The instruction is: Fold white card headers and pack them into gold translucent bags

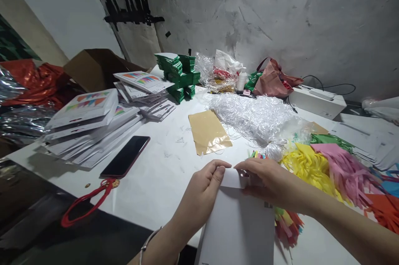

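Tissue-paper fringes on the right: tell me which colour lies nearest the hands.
The yellow tissue-paper fringe. It lies right beside the right hand, while the pink fringe and orange fringe sit farther right.

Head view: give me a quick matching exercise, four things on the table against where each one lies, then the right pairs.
Things:
1. white envelope
2. black phone
3. green packs
4. tan sheet

Places:
A. stacked at the far side of the table, near the wall
B. flat near the middle, beside the pile of clear white strands
C. under both hands, its flap pinched by the left hand and the right hand
D. near the left edge, in front of the white card stacks, with a red cord at its near end

Pairs: 1-C, 2-D, 3-A, 4-B
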Motion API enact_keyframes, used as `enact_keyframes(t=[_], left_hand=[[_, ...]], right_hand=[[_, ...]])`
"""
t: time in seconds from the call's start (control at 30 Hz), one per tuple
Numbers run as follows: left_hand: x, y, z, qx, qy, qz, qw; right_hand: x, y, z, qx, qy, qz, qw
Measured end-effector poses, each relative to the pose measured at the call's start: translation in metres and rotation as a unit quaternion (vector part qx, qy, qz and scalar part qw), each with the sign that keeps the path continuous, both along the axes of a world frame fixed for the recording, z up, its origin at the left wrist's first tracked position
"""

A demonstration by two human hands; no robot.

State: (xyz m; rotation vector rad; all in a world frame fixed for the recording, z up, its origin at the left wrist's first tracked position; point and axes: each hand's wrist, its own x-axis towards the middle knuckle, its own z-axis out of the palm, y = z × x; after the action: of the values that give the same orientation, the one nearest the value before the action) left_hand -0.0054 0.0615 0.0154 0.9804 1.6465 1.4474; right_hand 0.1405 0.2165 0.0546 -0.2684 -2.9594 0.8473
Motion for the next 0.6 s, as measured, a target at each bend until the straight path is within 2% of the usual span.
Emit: enact_keyframes(t=[0.13, 0.5, 0.6], left_hand=[[0.0001, 0.0008, 0.0016, -0.006, 0.022, 0.004, 1.0], [0.0009, -0.0001, 0.0018, 0.011, 0.117, 0.009, 0.993], [0.0021, 0.0002, 0.0003, 0.024, 0.136, 0.002, 0.99]], right_hand=[[0.0001, 0.0006, 0.0037, 0.008, 0.0, 0.009, 1.0], [0.0001, -0.005, 0.0013, 0.09, 0.006, 0.016, 0.996], [-0.0016, -0.0053, 0.0027, 0.063, -0.021, 0.005, 0.998]])
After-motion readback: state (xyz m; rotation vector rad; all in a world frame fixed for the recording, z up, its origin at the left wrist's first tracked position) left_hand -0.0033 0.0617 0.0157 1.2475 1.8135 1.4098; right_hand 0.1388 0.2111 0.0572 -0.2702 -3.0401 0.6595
